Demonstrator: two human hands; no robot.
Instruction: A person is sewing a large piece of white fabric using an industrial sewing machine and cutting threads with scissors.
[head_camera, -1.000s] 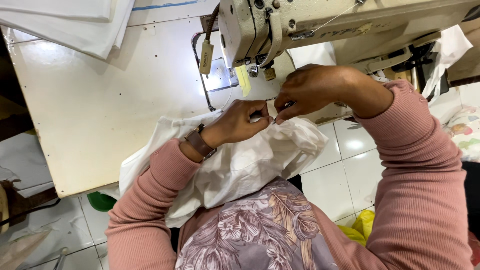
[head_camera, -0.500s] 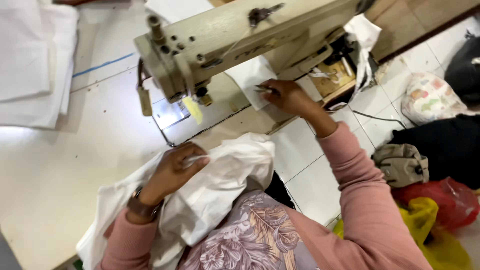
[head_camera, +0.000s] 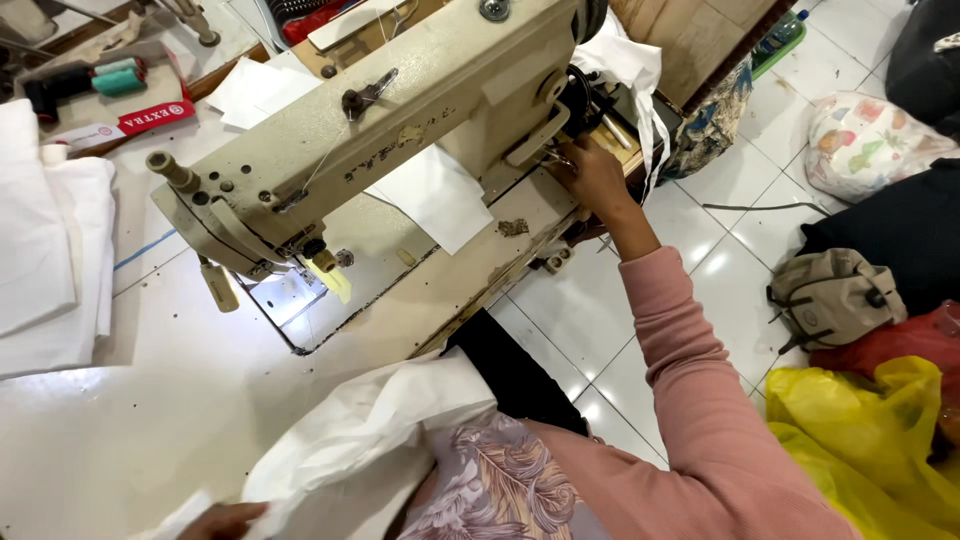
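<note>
Cream-painted metal filled the middle of the view: the sewing machine lay slantwise across the white worktop, and everything else sat around it. Out at the machine's far end, by the handwheel, the right hand was stretched to full reach, pink sleeve running back along the worktop's edge. Its fingers were curled in among small parts there, just beside a draped white cloth; whether they gripped anything I could not tell, the fingertips being hidden.

Down at the bottom edge, on the near side of the machine, the left hand barely showed. It rested on a bundle of white fabric that spilled off the worktop's edge into the lap; only part of the hand was in view, so its grip was unclear too.

Under the needle end of the machine the bed plate was lit, with a loose white fabric piece lying flat beside the arm. Left of the machine, folded white cloth was stacked at the worktop's edge. Between that stack and the machine ran a broad bare stretch of worktop.

Right of the machine, the tiled floor lay open just past the worktop, then crowded: a grey bag and a yellow plastic bag well apart from the reaching arm.
</note>
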